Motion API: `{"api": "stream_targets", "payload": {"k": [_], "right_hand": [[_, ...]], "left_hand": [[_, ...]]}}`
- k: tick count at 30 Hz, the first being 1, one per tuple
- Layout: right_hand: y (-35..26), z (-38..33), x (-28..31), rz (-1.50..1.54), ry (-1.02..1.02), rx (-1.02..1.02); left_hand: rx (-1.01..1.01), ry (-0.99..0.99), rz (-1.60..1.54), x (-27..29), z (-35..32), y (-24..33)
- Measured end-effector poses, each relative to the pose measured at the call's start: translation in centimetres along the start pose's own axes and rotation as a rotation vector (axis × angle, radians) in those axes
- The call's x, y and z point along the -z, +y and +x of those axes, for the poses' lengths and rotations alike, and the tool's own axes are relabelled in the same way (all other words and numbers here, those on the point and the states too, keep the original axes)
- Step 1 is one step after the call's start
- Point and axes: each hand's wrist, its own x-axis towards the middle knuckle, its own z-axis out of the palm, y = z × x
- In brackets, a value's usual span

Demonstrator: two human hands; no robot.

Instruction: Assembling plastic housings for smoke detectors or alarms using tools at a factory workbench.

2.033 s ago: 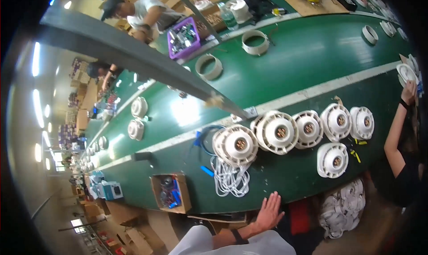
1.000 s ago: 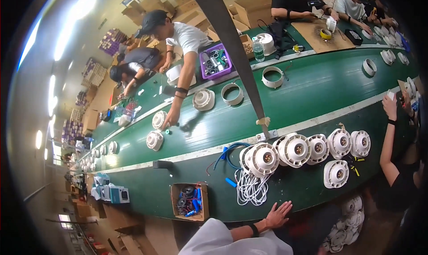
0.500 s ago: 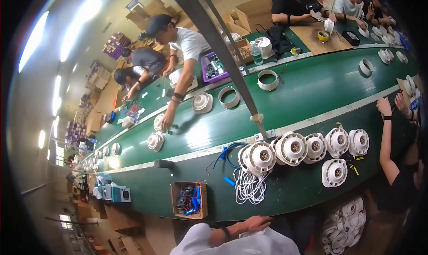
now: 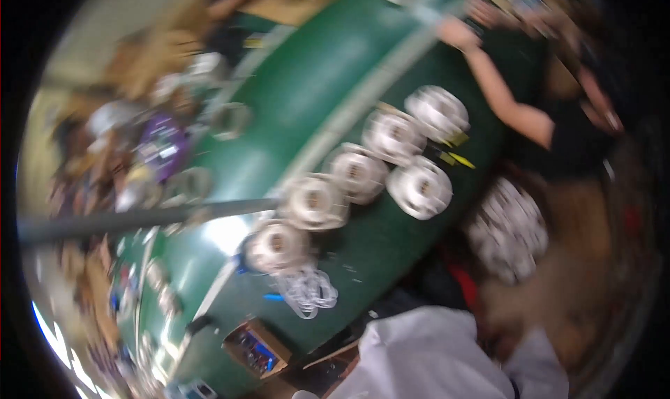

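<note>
Our own hands don't show in the head view, only a white sleeve [image 4: 433, 350] at the bottom edge, so we can't tell what either grip is doing, open or closed. Frame is badly blurred, so detail is thin.

Nearest to us: a round white fan unit [image 4: 277, 243] w/ a dark hub, sitting on the green tabletop [image 4: 314, 85] near its front edge. A bundle of white cord [image 4: 307, 291] lies just below it, touching or nearly so. Four more white units run in a diagonal row up to the right, and a sixth [image 4: 420, 187] sits off the row toward the front edge.

Handling, as we judge it: looks like moulded plastic, light to moderate, stiff, prob. fragile at the grille. Best hold seems the outer rim, both sides; the loose cord is soft and could snag.

Packages etc.: an open brown cardboard box [image 4: 257, 347] w/ blue bits inside, below the tabletop's front edge, left of the sleeve. A purple tray [image 4: 162, 146] at the far left side. Small yellow tags [image 4: 457, 160] by the right units; no print legible.

Another person's arm [image 4: 499, 92] reaches over the tabletop at upper right. A grey bar [image 4: 139, 221] crosses from the left.
</note>
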Motion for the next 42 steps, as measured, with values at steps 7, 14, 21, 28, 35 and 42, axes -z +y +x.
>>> {"api": "stream_targets", "payload": {"k": [7,14,21,28,35,42], "right_hand": [[19.4,0.3,-1.7,0.147,-0.109,-0.448],[35.9,7.7,-4.8,-0.308,-0.475,-0.526],[37.6,18.1,-0.4,-0.903,-0.494,-0.376],[37.2,24.5,8.0,-0.409,-0.413,-0.017],[16.5,31.4,9.4,-0.973,-0.378,0.073],[1.1,21.2,16.7,-0.063,0.072,1.025]], "left_hand": [[0.403,-0.355,-0.094,-1.4,-3.3,0.9],[0.702,-0.301,-0.192,-0.4,-1.9,0.3],[0.774,-0.082,-0.279,-0.1,8.0,-5.9],[0.711,0.175,-0.414,-0.5,20.1,-11.3],[0.652,0.455,-0.586,-2.9,28.8,-13.7],[0.691,0.791,-0.800,-9.9,26.5,-13.3]]}}
